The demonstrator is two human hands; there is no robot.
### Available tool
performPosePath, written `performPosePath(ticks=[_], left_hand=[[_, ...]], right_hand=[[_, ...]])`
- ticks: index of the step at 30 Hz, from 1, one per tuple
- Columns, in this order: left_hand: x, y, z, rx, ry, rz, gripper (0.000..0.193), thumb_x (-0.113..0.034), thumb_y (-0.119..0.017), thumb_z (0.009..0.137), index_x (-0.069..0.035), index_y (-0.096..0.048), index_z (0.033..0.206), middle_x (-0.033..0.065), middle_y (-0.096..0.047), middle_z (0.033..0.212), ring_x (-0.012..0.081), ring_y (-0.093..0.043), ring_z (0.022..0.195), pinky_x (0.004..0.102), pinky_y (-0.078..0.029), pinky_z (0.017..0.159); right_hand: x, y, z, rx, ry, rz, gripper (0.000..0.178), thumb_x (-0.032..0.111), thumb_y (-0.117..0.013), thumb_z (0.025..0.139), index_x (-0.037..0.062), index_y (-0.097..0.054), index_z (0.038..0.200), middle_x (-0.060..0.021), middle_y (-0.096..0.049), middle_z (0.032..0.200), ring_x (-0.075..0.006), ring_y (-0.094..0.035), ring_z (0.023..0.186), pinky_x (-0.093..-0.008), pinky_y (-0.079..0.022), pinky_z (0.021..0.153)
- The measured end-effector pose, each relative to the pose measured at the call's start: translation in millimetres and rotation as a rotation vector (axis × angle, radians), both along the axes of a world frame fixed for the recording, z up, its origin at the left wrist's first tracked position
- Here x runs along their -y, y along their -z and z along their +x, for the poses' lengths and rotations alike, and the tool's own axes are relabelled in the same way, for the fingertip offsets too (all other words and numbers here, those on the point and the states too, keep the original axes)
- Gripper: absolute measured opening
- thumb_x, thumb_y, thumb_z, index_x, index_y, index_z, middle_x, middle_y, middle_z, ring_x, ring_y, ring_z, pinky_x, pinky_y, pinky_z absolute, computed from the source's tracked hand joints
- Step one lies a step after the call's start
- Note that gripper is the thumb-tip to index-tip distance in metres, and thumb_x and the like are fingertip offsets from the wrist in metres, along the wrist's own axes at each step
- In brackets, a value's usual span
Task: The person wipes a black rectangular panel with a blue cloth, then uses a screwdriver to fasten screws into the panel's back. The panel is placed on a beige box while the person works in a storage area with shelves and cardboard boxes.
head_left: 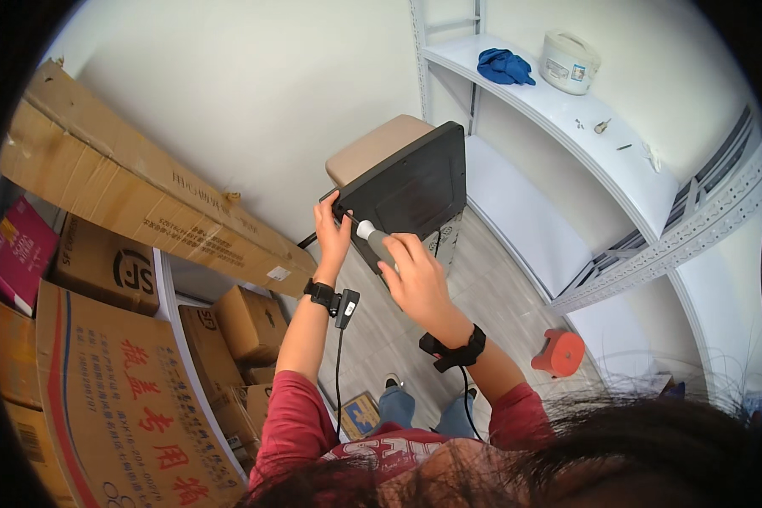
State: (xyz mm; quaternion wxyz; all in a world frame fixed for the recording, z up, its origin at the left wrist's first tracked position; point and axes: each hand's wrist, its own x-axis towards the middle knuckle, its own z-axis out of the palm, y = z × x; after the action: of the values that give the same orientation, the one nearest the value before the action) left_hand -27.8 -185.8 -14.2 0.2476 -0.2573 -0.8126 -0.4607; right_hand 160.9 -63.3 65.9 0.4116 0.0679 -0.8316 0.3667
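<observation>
A flat black panel with a raised rim (415, 182) stands tilted in front of me, against a beige padded seat (372, 148). My left hand (332, 230) grips its near left corner, fingers over the edge and thumb on the face. In my right hand (419, 275) is a screwdriver with a grey and white handle (369, 234). Its shaft points at that same corner, close to my left thumb; whether the tip sits in a screw is too small to tell. Both wrists wear black straps with cables.
White shelving (516, 212) curves along the right, bearing a blue cloth (506, 66), a white tub (569, 63) and small metal parts (601, 126). A red stool (558, 352) stands on the floor. Cardboard boxes (127, 372) fill the left, with a long carton (161, 190) above them.
</observation>
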Motion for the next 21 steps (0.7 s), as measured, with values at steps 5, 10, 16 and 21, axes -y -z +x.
performPosePath(ticks=[5, 10, 16, 21], left_hand=[[-1, -2, 3, -0.009, -0.014, -0.033, 0.042, -0.007, -0.062, 0.08, -0.008, -0.049, 0.12, 0.0115, -0.046, 0.095, 0.0241, -0.051, 0.081, 0.0335, -0.044, 0.073], [-2, -4, 4, 0.015, -0.018, -0.019, 0.042, -0.007, -0.061, 0.081, -0.008, -0.049, 0.121, 0.0128, -0.046, 0.097, 0.0255, -0.052, 0.083, 0.0343, -0.045, 0.074], [-2, -2, 5, -0.033, -0.079, -0.068, 0.042, -0.006, -0.06, 0.081, -0.009, -0.048, 0.122, 0.015, -0.047, 0.1, 0.03, -0.053, 0.085, 0.0371, -0.045, 0.074], [-4, -3, 6, 0.077, -0.079, -0.039, 0.043, -0.004, -0.06, 0.08, -0.01, -0.048, 0.121, 0.0155, -0.047, 0.101, 0.0314, -0.053, 0.089, 0.0378, -0.045, 0.077]], right_hand=[[8, -14, 3, 0.535, 0.137, -0.055, 0.037, 0.01, -0.066, 0.076, 0.0023, -0.052, 0.11, -0.0126, -0.052, 0.1, -0.0281, -0.06, 0.079, -0.0352, -0.05, 0.06], [8, -10, 3, -0.016, 0.059, 0.039, 0.04, 0.013, -0.064, 0.079, 0.0038, -0.049, 0.115, -0.0136, -0.052, 0.098, -0.0286, -0.062, 0.062, -0.0351, -0.05, 0.051], [23, -2, -3, 0.142, 0.084, -0.074, 0.043, 0.016, -0.065, 0.079, 0.0012, -0.046, 0.115, -0.0153, -0.053, 0.098, -0.0308, -0.062, 0.062, -0.036, -0.051, 0.051], [31, -6, -6, 0.213, 0.241, -0.183, 0.042, 0.019, -0.067, 0.08, 0.0009, -0.047, 0.112, -0.0171, -0.055, 0.099, -0.034, -0.062, 0.066, -0.037, -0.05, 0.052]])
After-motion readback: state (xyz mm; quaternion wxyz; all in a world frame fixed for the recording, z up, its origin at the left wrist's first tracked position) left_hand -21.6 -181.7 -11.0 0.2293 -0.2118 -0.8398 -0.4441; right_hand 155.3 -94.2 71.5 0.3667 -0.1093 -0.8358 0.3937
